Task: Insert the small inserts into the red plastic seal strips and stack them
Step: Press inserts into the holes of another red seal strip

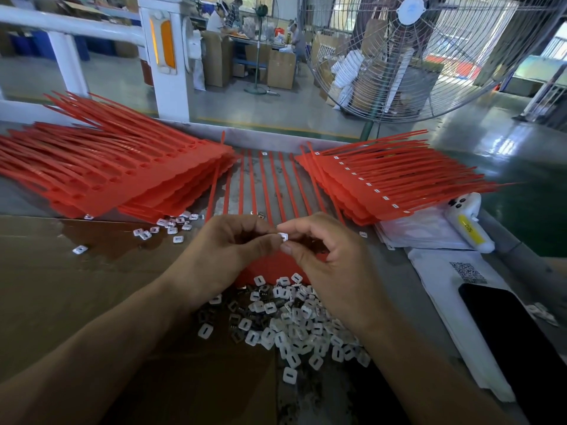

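Factory counter (386, 265): one white insert (283, 236) pinched between left hand (227, 243) and right hand (322, 250) fingertips, above red strip sheet (270, 185). Loose insert pile (294, 320) just below; red stacks left (116, 167) and right (380, 185).

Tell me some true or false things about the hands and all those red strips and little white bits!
1. Both hands pinch one small white insert between them. True: the left hand and right hand meet on it.
2. The loose inserts lie in a blue bowl. False: they lie heaped on the table.
3. The right-side stack of red strips shows white inserts already fitted. True.
4. The left-side stack of red strips shows white inserts too. False: its holes look empty.
5. A big fan stands behind the table. True.
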### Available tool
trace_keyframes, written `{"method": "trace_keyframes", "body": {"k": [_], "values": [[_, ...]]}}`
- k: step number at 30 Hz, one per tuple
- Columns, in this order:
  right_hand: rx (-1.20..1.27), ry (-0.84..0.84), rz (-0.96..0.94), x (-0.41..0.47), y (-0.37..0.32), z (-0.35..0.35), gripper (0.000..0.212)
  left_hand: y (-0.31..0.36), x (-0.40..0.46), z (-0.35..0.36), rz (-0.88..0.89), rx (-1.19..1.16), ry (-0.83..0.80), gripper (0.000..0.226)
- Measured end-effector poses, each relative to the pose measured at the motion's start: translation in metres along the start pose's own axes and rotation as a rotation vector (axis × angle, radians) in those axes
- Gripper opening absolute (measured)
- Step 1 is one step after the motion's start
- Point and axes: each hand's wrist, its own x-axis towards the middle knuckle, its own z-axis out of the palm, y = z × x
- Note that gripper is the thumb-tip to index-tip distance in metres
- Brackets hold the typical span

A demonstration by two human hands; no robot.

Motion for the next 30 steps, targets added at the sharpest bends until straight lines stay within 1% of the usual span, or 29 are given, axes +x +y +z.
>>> {"method": "trace_keyframes", "body": {"k": [4,7,11,14,16,19,24,30], "values": [[-0.025,0.014,-0.024,0.0,0.001,-0.001,0.022,0.002,-0.001,0.001,-0.018,-0.005,-0.002,0.018],[-0.026,0.024,0.016,0.001,0.004,-0.002,0.021,0.003,-0.002,0.002,-0.01,0.045,0.006,0.021],[-0.024,0.084,0.114,0.003,0.012,-0.009,0.019,0.002,-0.003,0.003,0.002,0.206,0.033,0.016],[-0.042,0.137,0.204,0.004,0.019,-0.019,0.017,-0.001,-0.003,0.0,0.044,0.409,0.028,0.014],[-0.107,0.166,0.269,0.006,0.026,-0.029,0.016,-0.002,-0.004,-0.001,0.072,0.521,0.019,0.014],[-0.235,0.181,0.346,0.007,0.036,-0.045,0.014,-0.004,-0.004,-0.002,0.107,0.596,0.017,0.016],[-0.355,0.136,0.426,0.004,0.051,-0.059,0.013,-0.005,-0.004,-0.003,0.15,0.709,-0.049,0.022],[-0.409,0.048,0.41,0.005,0.059,-0.05,0.012,-0.004,-0.004,-0.004,0.178,0.752,-0.088,0.027]]}}
